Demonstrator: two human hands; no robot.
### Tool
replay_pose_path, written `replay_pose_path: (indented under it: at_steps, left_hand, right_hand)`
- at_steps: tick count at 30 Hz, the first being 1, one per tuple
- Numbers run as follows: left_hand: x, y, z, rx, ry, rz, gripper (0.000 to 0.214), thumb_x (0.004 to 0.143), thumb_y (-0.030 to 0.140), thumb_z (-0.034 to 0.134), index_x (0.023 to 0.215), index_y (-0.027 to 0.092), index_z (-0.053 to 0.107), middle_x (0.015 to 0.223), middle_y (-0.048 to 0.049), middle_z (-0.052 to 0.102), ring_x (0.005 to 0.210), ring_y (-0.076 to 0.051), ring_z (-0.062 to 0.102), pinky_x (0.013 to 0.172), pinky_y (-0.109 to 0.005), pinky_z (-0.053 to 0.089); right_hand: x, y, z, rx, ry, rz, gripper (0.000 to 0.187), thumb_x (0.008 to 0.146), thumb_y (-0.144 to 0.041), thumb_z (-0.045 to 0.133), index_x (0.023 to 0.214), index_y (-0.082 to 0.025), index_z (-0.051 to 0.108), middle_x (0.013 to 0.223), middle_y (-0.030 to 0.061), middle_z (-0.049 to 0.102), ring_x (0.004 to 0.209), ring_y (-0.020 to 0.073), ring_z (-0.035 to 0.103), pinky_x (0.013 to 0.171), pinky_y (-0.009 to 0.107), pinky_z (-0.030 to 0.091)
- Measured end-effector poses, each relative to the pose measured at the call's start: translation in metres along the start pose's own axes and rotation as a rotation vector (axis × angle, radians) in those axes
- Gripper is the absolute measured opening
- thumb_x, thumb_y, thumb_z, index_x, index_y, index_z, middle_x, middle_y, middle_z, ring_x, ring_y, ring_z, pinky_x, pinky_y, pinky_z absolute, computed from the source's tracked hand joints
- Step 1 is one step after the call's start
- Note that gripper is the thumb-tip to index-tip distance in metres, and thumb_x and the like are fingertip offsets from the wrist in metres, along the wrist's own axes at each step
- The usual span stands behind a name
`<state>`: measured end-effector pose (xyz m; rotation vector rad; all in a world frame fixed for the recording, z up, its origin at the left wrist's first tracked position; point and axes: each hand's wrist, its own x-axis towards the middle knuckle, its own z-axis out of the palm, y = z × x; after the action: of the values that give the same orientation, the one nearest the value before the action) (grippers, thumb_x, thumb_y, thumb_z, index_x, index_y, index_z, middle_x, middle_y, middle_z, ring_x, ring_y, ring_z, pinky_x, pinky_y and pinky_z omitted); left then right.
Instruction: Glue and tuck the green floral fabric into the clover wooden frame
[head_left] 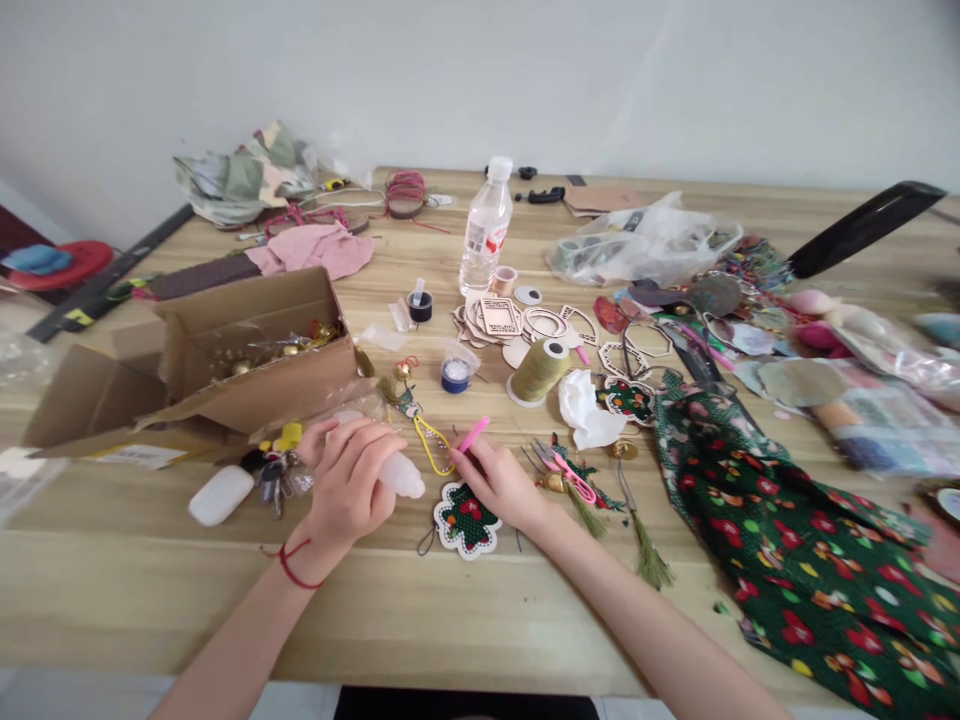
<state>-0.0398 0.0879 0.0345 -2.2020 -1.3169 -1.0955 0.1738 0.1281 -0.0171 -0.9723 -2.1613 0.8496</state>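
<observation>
My left hand point(351, 478) is wrapped round a translucent white squeeze bottle point(402, 474), its narrow end pointing right and slightly down. Between the fingertips of my right hand point(495, 482) is a slim pink plastic stick point(474, 434); its exact kind cannot be made out. A loop of yellow cord point(433, 446) lies just left of those fingertips. Below the right hand a flower-shaped piece point(467, 522) with a white edge and dark green patterned fabric lies on the table, partly under the hand. Pink-handled scissors point(564, 466) lie to the right among tassels point(651, 555).
A cardboard box point(251, 350) stands open at left, beside a white oval case point(220, 494). A water bottle point(486, 228), wooden shapes point(499, 318), an olive thread spool point(538, 372) and a small blue tub point(455, 374) stand behind. Green floral fabric point(787, 530) covers the right.
</observation>
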Motion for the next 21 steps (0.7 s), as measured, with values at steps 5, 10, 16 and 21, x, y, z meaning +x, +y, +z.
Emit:
replay_pose_path:
  at_steps: [5, 10, 16, 21]
  left_hand:
    - [0.0003, -0.0008, 0.0009, 0.0, 0.014, 0.004, 0.027, 0.077, 0.009, 0.045, 0.096, 0.022, 0.058, 0.083, -0.0044, 0.071, 0.085, -0.024, 0.062, 0.091, -0.043, 0.034]
    - [-0.0008, -0.0013, 0.0018, -0.01, -0.008, 0.01, 0.027, 0.076, 0.008, 0.046, 0.098, 0.02, 0.057, 0.085, -0.0057, 0.07, 0.085, -0.024, 0.063, 0.09, -0.043, 0.035]
    - [-0.001, 0.0002, 0.0008, -0.016, -0.022, -0.006, 0.029, 0.075, 0.008, 0.044, 0.098, 0.022, 0.057, 0.085, -0.0051, 0.071, 0.086, -0.024, 0.064, 0.092, -0.043, 0.035]
    - [-0.0021, -0.0009, 0.0008, -0.018, -0.014, -0.017, 0.03, 0.075, 0.007, 0.044, 0.098, 0.022, 0.058, 0.086, -0.0048, 0.071, 0.086, -0.024, 0.065, 0.092, -0.043, 0.034]
  right_hand:
    - [-0.0005, -0.0015, -0.0001, 0.075, 0.062, -0.082, 0.015, 0.1, -0.023, 0.044, 0.095, -0.022, 0.058, 0.09, 0.0065, 0.069, 0.085, 0.0195, 0.066, 0.078, 0.031, 0.052]
    - [-0.0003, -0.0024, -0.0008, 0.101, 0.036, -0.141, 0.016, 0.1, -0.022, 0.045, 0.099, -0.021, 0.06, 0.095, 0.0081, 0.07, 0.091, 0.0199, 0.066, 0.084, 0.034, 0.054]
    - [-0.0004, -0.0013, 0.0001, 0.076, -0.003, -0.168, 0.017, 0.1, -0.02, 0.045, 0.104, -0.021, 0.061, 0.099, 0.0085, 0.071, 0.095, 0.0209, 0.066, 0.086, 0.038, 0.054]
    - [-0.0004, -0.0018, 0.0005, 0.081, 0.034, -0.147, 0.018, 0.101, -0.024, 0.044, 0.103, -0.021, 0.061, 0.098, 0.0088, 0.071, 0.094, 0.0212, 0.066, 0.085, 0.038, 0.055]
